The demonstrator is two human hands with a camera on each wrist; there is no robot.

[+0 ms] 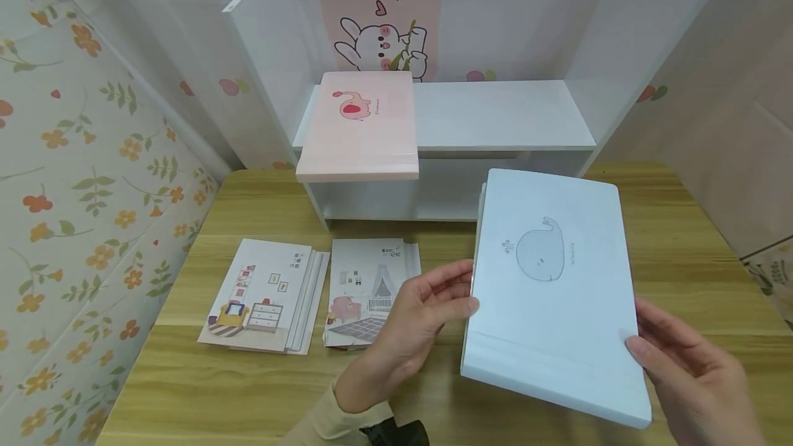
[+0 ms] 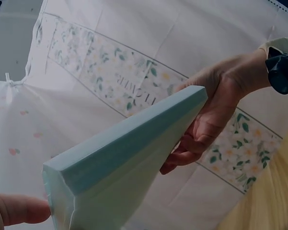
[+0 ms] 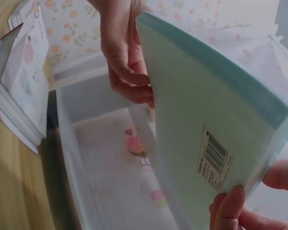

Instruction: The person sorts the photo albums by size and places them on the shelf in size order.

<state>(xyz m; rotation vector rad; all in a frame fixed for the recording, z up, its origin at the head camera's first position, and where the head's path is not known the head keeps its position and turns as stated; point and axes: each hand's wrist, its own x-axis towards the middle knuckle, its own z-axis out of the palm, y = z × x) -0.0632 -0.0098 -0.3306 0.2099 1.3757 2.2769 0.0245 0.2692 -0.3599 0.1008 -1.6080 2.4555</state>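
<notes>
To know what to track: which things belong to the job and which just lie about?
Job in hand:
- left hand
- right hand
- light blue folder, held

Perhaps just lying about:
- pink folder on shelf
- leftmost booklets
- booklets by left hand

"生" on banner (image 1: 381, 11), "Elephant" on pink folder (image 1: 362, 140), barcode (image 3: 215, 157) on blue folder (image 1: 554, 308)

Head view looks down; closer wrist views share the folder (image 1: 560, 325)
</notes>
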